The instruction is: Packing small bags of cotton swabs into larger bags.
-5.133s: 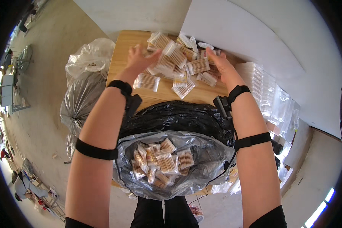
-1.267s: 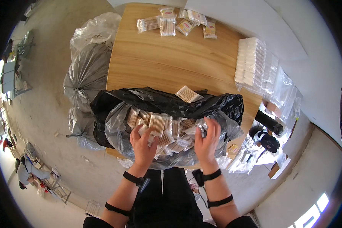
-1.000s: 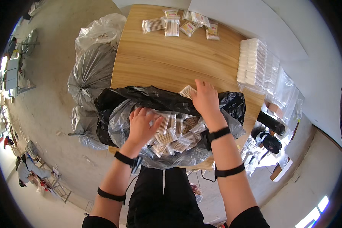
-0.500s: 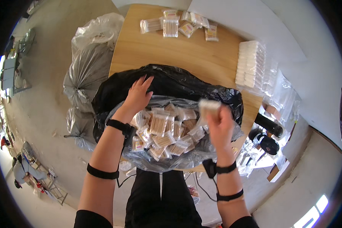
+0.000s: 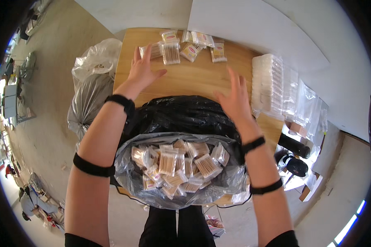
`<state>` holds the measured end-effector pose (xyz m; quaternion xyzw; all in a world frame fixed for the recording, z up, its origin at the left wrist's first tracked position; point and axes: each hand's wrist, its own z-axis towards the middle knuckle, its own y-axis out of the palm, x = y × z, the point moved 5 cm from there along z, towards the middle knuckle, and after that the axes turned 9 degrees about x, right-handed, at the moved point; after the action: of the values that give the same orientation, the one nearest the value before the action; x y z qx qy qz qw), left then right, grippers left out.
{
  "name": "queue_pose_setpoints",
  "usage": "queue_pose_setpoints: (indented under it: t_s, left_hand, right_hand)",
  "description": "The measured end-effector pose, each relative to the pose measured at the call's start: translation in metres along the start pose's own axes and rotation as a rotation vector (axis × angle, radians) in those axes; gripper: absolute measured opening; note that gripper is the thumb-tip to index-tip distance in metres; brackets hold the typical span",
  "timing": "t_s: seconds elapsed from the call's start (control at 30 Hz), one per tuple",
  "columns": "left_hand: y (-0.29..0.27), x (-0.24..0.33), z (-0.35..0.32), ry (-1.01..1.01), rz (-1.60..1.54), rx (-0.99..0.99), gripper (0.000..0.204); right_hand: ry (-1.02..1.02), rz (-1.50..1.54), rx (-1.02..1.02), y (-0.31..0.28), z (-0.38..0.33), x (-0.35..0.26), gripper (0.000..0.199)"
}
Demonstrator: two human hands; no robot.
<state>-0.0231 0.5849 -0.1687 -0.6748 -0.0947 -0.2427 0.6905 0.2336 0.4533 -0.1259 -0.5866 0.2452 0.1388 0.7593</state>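
Observation:
My left hand [image 5: 141,75] reaches over the far left of the table with its fingers spread. Its fingertips are closest to a clear pack of cotton swabs [image 5: 151,52]; whether they touch it I cannot tell. Out over the tabletop, my right hand [image 5: 236,98] is open and holds nothing. More swab packs [image 5: 170,52] lie in a loose group at the far edge. Close to my body, a black plastic bag [image 5: 181,113] with a grey inner side gapes open, and many small swab packs [image 5: 175,164] are heaped in it.
White bundles in clear wrap [image 5: 267,82] stand at the table's right edge. Beyond them are a black cylinder [image 5: 294,146] and a small black fan [image 5: 297,165]. Tied grey sacks [image 5: 88,96] sit on the floor at left. A person [image 5: 33,201] works at far left.
My right hand has let go of a swab pack over the bag and moved forward, opening. My left hand has left the bag's rim and reached toward the far packs. The view has shifted.

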Motion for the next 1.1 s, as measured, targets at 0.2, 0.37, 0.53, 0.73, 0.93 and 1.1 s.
queue_pose_setpoints:
  t_s: [0.2, 0.37, 0.53, 0.73, 0.93, 1.1]
  left_hand:
    - [0.055, 0.015, 0.063, 0.070, 0.114, -0.198, 0.111]
    - [0.057, 0.044, 0.056, 0.044, 0.266, -0.307, 0.098]
    - [0.054, 0.045, 0.033, 0.010, 0.129, -0.227, 0.088]
    - [0.055, 0.031, -0.010, 0.008, -0.151, -0.208, 0.086]
    - [0.059, 0.028, -0.022, -0.182, -0.787, -0.364, 0.074]
    - [0.043, 0.045, -0.030, -0.341, -0.924, -0.442, 0.074]
  right_hand:
    - [-0.004, -0.226, -0.197, 0.061, 0.117, 0.034, 0.101]
    - [0.070, -0.389, -0.372, 0.093, 0.111, -0.014, 0.100]
    - [0.044, -0.235, -0.191, 0.111, 0.089, -0.015, 0.084]
    - [0.147, 0.337, -0.041, 0.095, 0.039, -0.020, 0.074]
    - [0.429, 0.647, -0.193, 0.101, 0.015, -0.010, 0.076]
    - [0.512, 0.853, -0.216, 0.099, 0.009, -0.009, 0.077]
